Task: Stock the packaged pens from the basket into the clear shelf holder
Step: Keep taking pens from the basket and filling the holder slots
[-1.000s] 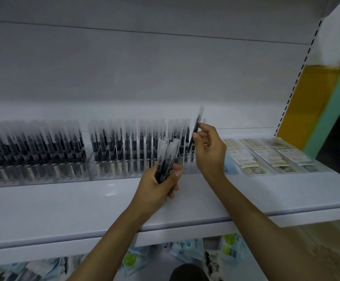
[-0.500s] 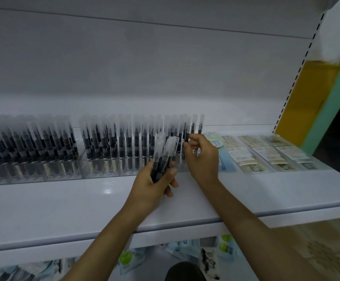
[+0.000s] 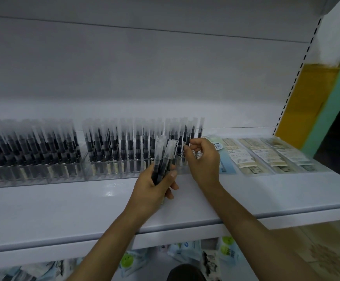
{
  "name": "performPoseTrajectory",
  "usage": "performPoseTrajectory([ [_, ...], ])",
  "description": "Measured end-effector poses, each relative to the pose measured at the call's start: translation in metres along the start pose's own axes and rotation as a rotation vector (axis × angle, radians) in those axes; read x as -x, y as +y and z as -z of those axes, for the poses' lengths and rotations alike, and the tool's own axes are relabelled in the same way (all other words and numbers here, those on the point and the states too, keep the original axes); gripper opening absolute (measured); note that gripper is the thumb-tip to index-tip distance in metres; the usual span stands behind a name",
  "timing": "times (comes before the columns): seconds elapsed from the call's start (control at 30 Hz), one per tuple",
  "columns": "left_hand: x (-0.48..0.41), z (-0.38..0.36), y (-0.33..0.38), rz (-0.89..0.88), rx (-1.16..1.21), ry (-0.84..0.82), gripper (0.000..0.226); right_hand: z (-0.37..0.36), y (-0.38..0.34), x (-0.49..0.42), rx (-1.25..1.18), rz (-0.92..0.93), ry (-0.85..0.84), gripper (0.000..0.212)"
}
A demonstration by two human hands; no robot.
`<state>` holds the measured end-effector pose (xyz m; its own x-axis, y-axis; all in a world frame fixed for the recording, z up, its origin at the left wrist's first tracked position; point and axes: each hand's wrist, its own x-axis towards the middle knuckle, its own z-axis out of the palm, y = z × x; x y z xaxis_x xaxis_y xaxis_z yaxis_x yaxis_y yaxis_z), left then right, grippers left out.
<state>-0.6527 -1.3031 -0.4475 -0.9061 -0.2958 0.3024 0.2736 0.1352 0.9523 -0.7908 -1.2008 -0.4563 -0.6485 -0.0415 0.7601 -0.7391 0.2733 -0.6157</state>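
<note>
The job looks well along but not finished. The clear holder (image 3: 112, 171) on the back half of the shelf (image 3: 63, 211) is packed with upright packaged pens nearly from end to end, and a second holder (image 3: 23, 173) towards the shelf's left edge is just as full. Any free room seems to be only at the first holder's right end, and how many slots are left there cannot be told.

The right hand (image 3: 204, 159) is at that right end, its fingers (image 3: 192, 148) curled and apparently pinching a single pen (image 3: 187, 138) that stands among the last ones in the row, so this pen is probably just being seated. The left hand (image 3: 153, 185) is over the middle of the shelf, just in front of the holder, its fingers (image 3: 173, 175) wrapped round a small bundle of pens (image 3: 164, 155) held upright; these are yet to be placed. Flat packets (image 3: 266, 157) lie along the shelf's right side, just beside the holder's end.

The basket is out of view, so whether more stock waits there cannot be judged
</note>
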Motion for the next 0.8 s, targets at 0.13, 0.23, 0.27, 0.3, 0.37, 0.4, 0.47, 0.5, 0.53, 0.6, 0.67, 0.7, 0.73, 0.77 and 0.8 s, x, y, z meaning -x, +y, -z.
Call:
performPoseTrajectory([
  [0.13,-0.001,0.0,0.001,0.005,-0.009,0.006,0.019,0.004,-0.012,-0.002,-0.065,-0.053,0.084,0.022],
  [0.23,0.002,-0.002,0.003,0.01,-0.011,-0.002,0.022,0.023,-0.038,0.005,-0.178,-0.105,0.152,0.021],
  [0.27,0.003,-0.002,0.006,0.004,-0.015,-0.014,0.024,0.03,-0.049,0.009,-0.231,-0.143,0.079,0.022],
  [0.3,0.003,-0.002,0.008,-0.006,-0.018,-0.031,0.026,0.035,-0.058,0.013,-0.288,-0.204,-0.054,0.025],
  [0.37,0.004,0.0,0.01,-0.025,-0.015,-0.083,0.026,0.04,-0.069,0.024,-0.414,-0.298,-0.385,0.028],
  [0.4,0.004,0.001,0.012,-0.035,-0.012,-0.112,0.024,0.04,-0.071,0.029,-0.497,-0.317,-0.509,0.027],
  [0.47,0.006,0.001,0.015,-0.045,-0.006,-0.15,0.022,0.04,-0.073,0.036,-0.611,-0.334,-0.586,0.03],
  [0.5,0.007,0.0,0.016,-0.043,0.002,-0.156,0.02,0.04,-0.074,0.036,-0.614,-0.34,-0.569,0.032],
  [0.53,0.007,0.0,0.017,-0.039,0.013,-0.156,0.017,0.04,-0.075,0.035,-0.607,-0.352,-0.532,0.034],
  [0.6,0.008,-0.002,0.017,-0.022,0.025,-0.138,0.015,0.043,-0.08,0.029,-0.574,-0.383,-0.421,0.032],
  [0.67,0.007,-0.001,0.016,0.007,0.028,-0.112,0.016,0.046,-0.083,0.019,-0.525,-0.408,-0.31,0.023],
  [0.7,0.007,0.0,0.015,0.019,0.037,-0.098,0.016,0.048,-0.083,0.014,-0.508,-0.407,-0.294,0.019],
  [0.73,0.007,0.0,0.014,0.023,0.048,-0.085,0.016,0.05,-0.084,0.012,-0.498,-0.396,-0.31,0.015],
  [0.77,0.006,0.0,0.014,0.021,0.057,-0.074,0.015,0.052,-0.085,0.013,-0.496,-0.381,-0.348,0.011],
  [0.8,0.006,0.0,0.013,0.017,0.059,-0.064,0.014,0.052,-0.085,0.016,-0.499,-0.372,-0.386,0.01],
])
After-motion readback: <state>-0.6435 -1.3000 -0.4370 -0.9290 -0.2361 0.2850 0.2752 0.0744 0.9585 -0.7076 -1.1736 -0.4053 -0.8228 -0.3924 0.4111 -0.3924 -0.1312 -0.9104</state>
